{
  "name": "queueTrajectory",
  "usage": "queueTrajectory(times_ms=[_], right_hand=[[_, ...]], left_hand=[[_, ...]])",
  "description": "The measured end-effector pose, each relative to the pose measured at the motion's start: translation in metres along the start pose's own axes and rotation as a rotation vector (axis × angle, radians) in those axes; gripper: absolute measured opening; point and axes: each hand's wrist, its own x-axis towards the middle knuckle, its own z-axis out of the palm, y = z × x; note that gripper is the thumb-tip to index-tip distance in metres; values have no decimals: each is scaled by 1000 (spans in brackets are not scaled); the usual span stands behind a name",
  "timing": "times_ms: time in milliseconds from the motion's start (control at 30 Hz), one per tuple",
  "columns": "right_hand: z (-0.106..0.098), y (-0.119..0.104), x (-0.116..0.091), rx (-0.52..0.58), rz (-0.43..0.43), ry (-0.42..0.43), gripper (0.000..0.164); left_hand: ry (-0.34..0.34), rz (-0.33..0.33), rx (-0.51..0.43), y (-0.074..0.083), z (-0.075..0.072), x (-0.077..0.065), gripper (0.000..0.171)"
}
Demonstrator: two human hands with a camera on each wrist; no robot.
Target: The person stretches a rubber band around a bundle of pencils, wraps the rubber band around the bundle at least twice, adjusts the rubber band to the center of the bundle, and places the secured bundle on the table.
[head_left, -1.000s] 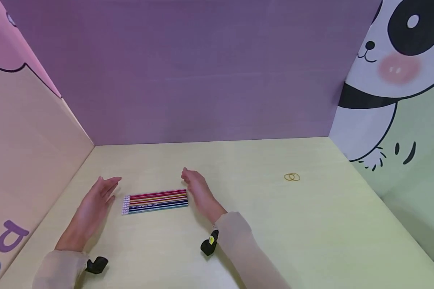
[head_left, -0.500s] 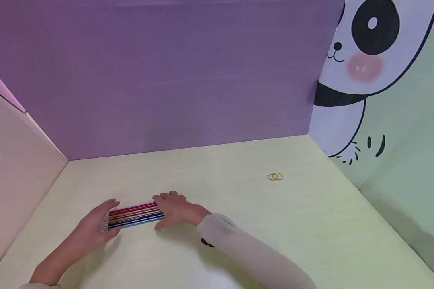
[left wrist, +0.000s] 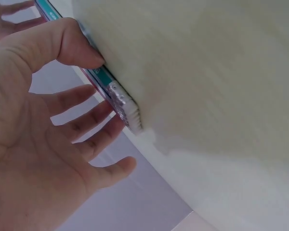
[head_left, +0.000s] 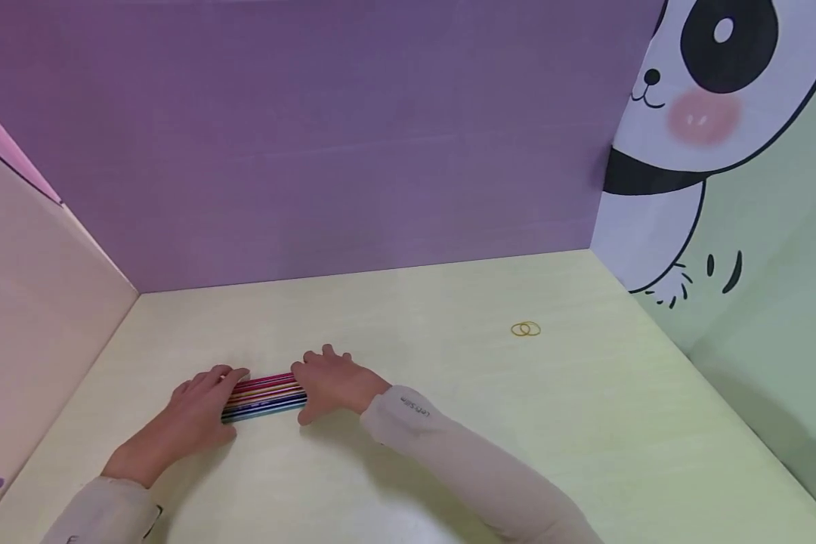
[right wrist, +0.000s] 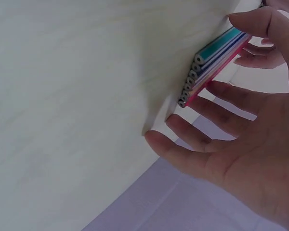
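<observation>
A row of several unsharpened pencils [head_left: 265,397], red through yellow to blue and teal, lies side by side on the pale table. My left hand [head_left: 193,415] grips their left end, thumb on the near teal pencil and fingers along the far side. White erasers [left wrist: 134,118] in silver ferrules show there in the left wrist view. At the other end my right hand [head_left: 336,387] spans the row between thumb and fingers. Bare cut ends [right wrist: 189,82] face out in the right wrist view, with fingertips at the red edge. Both hands partly cover the pencils in the head view.
Two overlapping yellow rubber bands [head_left: 526,329] lie on the table [head_left: 449,317] to the right. A purple wall [head_left: 367,151] closes off the back. Side panels stand left and right, the right one [head_left: 761,227] printed with a panda.
Both hands came in from beside the pencils and took hold of the row's two ends. In the last half second the left hand slid rightward over the eraser end.
</observation>
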Motion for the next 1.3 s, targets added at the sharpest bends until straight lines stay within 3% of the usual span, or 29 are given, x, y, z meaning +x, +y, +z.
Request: queueTrajectory(times_ms=[267, 533, 867, 1300], right_hand=[[-6, -7, 4, -40, 26, -4, 51], [-12, -5, 3, -51, 95, -2, 39], [-12, -16, 6, -15, 75, -8, 37], [-12, -17, 10, -4, 122, 19, 36]], left_hand=[[13, 10, -14, 4, -3, 4, 65], [-6, 4, -63, 13, -6, 14, 58], [-37, -70, -68, 12, -8, 4, 54], [-75, -69, -56, 11, -14, 7, 52]])
